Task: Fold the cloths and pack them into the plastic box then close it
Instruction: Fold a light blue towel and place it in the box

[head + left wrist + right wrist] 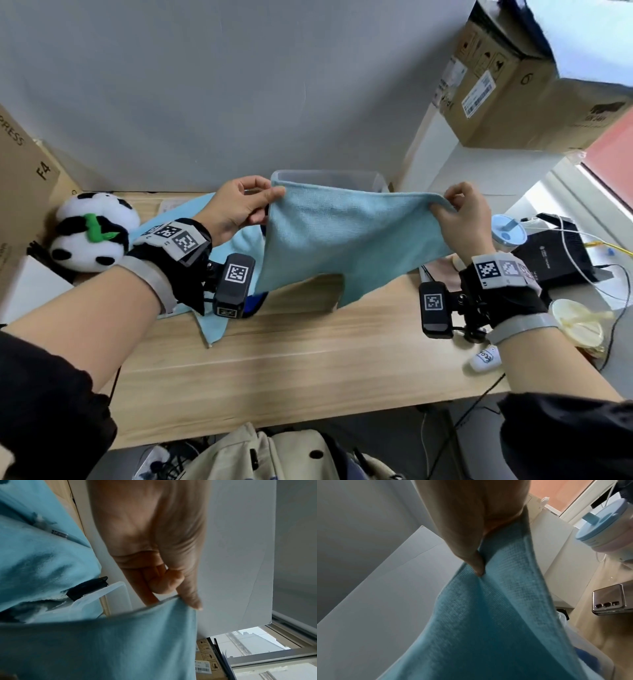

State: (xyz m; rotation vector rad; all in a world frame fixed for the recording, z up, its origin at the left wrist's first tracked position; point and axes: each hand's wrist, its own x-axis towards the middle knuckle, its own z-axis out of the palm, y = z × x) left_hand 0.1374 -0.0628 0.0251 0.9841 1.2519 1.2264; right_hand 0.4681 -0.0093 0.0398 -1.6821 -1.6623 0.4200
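Both forearms reach out from the bottom of the head view, each wrist strapped with a black camera mount. Out past them, the left hand [239, 205] pinches the upper left corner of a light blue cloth [342, 236] between thumb and curled fingers; the left wrist view shows the thumb [187, 588] pressed on the hem with the other fingers folded behind it. At the opposite corner, the right hand [466, 219] pinches the cloth the same way, thumb [471, 555] on the near face and fingers wrapped over the top edge. Between the two hands the cloth hangs spread in the air above the wooden table [291, 370], its top edge sagging slightly and its lower edge uneven, with one flap hanging lower near the middle.

Just behind the held cloth stands the clear plastic box [342, 178], lid off, against the grey wall. To the cloth's left a second light blue cloth [209, 325] lies loose on the table, seemingly over something dark blue, though that part is mostly hidden. Further left of the cloth sits a panda plush [92, 233]. To the cloth's right are a blue-lidded cup [508, 234] and a phone [609, 599].
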